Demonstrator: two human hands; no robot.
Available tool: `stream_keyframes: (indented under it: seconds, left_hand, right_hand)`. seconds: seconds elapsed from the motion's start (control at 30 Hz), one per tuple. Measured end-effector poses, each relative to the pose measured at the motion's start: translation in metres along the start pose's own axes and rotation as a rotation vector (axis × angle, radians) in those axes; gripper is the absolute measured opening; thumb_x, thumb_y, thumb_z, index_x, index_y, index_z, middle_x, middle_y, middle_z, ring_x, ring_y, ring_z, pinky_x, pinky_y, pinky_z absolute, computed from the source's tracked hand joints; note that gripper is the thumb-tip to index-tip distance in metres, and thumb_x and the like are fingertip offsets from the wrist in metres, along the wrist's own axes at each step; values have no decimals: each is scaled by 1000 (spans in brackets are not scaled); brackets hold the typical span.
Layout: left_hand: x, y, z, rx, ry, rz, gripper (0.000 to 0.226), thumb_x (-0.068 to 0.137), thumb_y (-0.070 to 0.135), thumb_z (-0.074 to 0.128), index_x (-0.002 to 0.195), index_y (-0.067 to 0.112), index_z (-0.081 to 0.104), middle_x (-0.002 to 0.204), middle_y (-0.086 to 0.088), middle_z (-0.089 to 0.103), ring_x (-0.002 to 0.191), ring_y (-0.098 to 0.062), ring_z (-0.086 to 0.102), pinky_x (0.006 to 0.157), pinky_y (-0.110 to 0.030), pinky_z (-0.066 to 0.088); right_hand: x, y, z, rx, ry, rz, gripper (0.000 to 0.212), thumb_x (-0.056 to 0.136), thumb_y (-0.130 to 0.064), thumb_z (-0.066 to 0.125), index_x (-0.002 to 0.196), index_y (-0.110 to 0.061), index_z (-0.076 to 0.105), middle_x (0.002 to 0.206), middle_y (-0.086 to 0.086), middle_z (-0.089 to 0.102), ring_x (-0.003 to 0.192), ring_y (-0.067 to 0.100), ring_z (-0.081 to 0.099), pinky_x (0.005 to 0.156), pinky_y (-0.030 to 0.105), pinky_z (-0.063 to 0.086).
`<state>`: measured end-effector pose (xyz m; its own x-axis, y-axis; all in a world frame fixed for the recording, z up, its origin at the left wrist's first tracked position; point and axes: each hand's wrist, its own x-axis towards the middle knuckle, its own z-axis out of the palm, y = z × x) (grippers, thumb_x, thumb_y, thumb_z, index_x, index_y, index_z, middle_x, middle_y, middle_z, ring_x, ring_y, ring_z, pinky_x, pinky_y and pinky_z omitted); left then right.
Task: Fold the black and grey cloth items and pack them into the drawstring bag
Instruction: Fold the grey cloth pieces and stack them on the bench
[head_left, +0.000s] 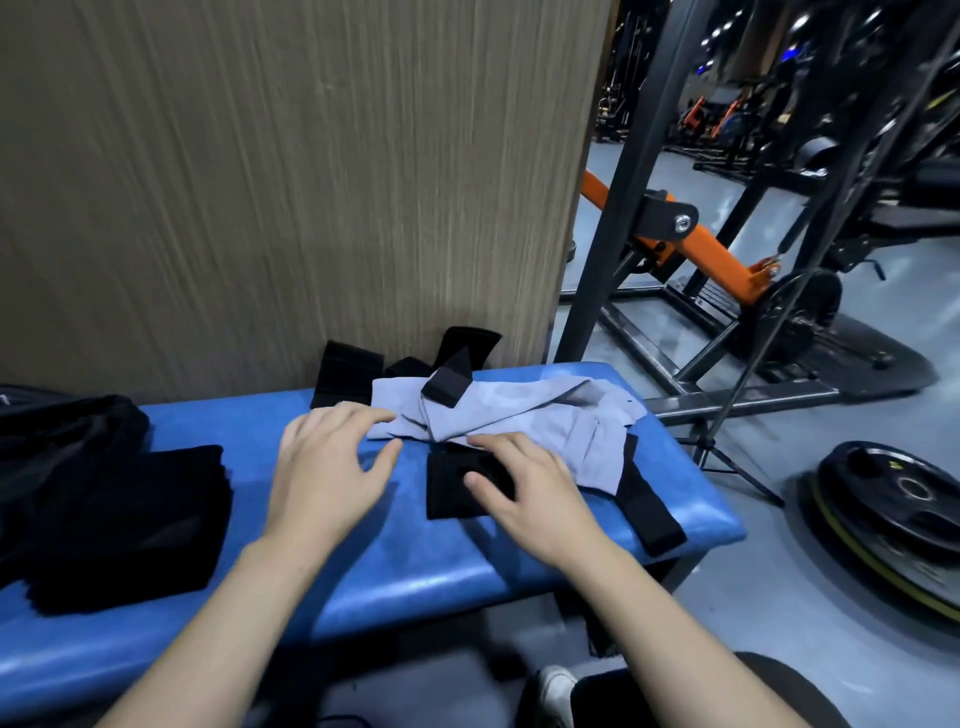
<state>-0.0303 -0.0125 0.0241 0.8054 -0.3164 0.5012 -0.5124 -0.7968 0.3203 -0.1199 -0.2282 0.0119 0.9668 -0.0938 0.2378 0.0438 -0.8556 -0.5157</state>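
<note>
step: folding small black cloth (457, 488) on blue bench (363, 561) | right hand (524, 483) fingers spread flat on it, nearer | left hand (327, 467) fingers apart, touching grey cloth (519, 410) edge | grey cloth lies just beyond both hands, long axis left-right

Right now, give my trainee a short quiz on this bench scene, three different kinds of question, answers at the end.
1. True or false: the grey cloth lies on the blue bench.
2. What rests under the right hand? A) a small black cloth piece B) the weight plate C) a shoe
3. Fill in: the folded black stack sits to the ____ of the left hand.

Key
1. True.
2. A; the fingers lie flat on it, no closed grip.
3. Left; that hand is spread open, fingertips at the grey cloth's near edge.
</note>
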Motion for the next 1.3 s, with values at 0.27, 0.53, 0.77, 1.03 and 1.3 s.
stream_keyframes:
  seconds: [0.27,0.53,0.77,1.03,1.3]
  left_hand:
    - [22,50,54,-108,-103,18,32,84,39,68,115,33,66,115,16,62,107,-16,54,88,-27,35]
    - [41,45,85,-157,-181,-123,40,85,32,69,125,33,60,122,16,53,114,-14,50,91,-29,44]
    - [45,38,92,-110,-197,-136,39,83,17,68,118,34,63,118,16,52,110,-14,51,81,-26,38]
    - [49,40,74,-261,-95,-204,18,88,19,67,94,35,70,98,16,63,95,-9,55,72,-30,45]
    - [52,46,52,-534,152,-159,17,94,12,61,95,28,69,97,14,63,81,-7,61,68,-26,49]
  right_hand:
    - [19,63,-36,-145,195,69,40,93,-47,53,129,-31,57,125,-8,58,115,19,56,102,39,37]
    - [67,114,-41,-126,292,275,51,81,-41,68,129,-33,52,123,-5,56,107,22,60,98,47,43]
    - [87,122,-38,-73,309,445,30,89,-32,59,118,-28,63,109,-3,63,103,22,60,101,48,41]
    - [85,106,-48,23,548,305,9,91,-22,58,88,-21,67,94,-4,65,88,21,61,86,47,49]
    - [68,89,-70,117,724,196,14,90,-13,62,97,-23,69,102,-3,59,70,4,54,74,33,49]
